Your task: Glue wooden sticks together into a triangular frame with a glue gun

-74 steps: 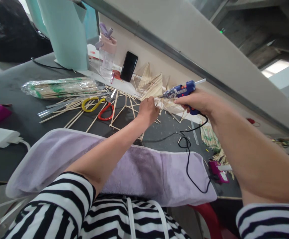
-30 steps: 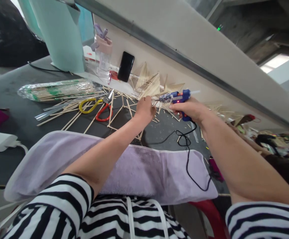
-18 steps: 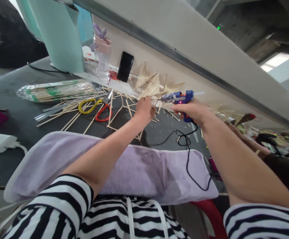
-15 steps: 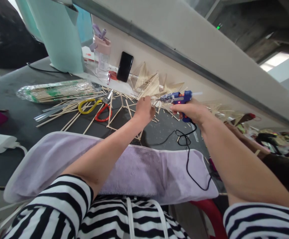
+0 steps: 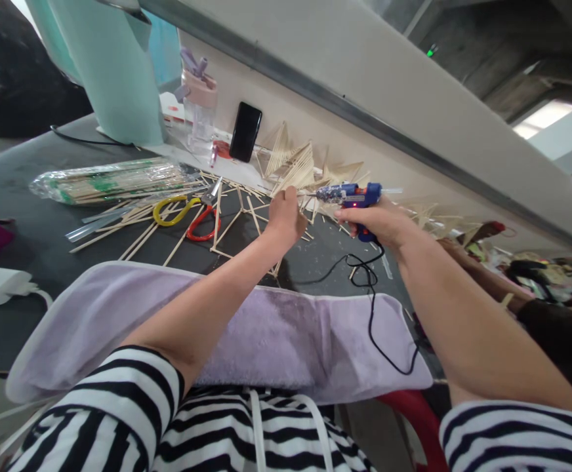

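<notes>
My right hand (image 5: 377,219) is wrapped round a blue glue gun (image 5: 352,195) with a small red light, its nozzle pointing left. The nozzle tip is close beside my left hand (image 5: 286,213), whose fingers are closed at the wooden stick pieces; what they pinch is too small to make out. Just beyond my left hand stands a fan-shaped structure of thin sticks (image 5: 300,169) against the wall. A zigzag frame of joined sticks (image 5: 222,252) lies on the grey table (image 5: 187,252) under and left of my left forearm. The gun's black cord (image 5: 372,314) trails toward me.
Yellow-and-red scissors (image 5: 202,216), loose sticks and a plastic-wrapped stick bundle (image 5: 113,180) lie left. A phone (image 5: 246,131) leans on the wall beside a bottle (image 5: 201,105). A purple cloth (image 5: 276,328) covers the near edge. Another person's arm (image 5: 483,275) is at right.
</notes>
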Demonstrator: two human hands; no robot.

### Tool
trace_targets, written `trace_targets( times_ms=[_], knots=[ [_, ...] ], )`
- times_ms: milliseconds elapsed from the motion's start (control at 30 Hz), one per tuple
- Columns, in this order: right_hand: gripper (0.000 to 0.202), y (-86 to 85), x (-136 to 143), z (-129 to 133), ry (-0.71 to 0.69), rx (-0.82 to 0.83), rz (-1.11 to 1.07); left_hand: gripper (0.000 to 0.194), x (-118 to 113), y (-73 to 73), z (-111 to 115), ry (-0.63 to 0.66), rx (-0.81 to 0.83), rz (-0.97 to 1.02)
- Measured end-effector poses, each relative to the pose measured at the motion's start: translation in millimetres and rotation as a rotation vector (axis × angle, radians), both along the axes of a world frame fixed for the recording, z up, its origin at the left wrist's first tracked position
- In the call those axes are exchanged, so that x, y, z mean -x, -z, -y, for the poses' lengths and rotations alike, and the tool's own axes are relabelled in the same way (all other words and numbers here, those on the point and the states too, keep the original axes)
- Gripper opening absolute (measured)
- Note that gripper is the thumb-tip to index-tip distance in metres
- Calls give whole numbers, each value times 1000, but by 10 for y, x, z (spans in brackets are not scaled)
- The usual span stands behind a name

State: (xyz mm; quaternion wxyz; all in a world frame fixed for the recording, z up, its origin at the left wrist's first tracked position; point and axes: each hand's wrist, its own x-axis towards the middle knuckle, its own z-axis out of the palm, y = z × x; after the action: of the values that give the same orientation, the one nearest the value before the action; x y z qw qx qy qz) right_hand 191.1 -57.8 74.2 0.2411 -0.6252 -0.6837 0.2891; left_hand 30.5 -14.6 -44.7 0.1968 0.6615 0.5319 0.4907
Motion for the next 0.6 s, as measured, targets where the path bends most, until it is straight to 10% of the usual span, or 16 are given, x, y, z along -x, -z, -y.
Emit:
trace_targets(
  times_ms=[600],
  knots=[
    [19, 48, 59, -57, 116, -69, 107, 60, -8, -86, 57, -22, 51, -37]
  ],
)
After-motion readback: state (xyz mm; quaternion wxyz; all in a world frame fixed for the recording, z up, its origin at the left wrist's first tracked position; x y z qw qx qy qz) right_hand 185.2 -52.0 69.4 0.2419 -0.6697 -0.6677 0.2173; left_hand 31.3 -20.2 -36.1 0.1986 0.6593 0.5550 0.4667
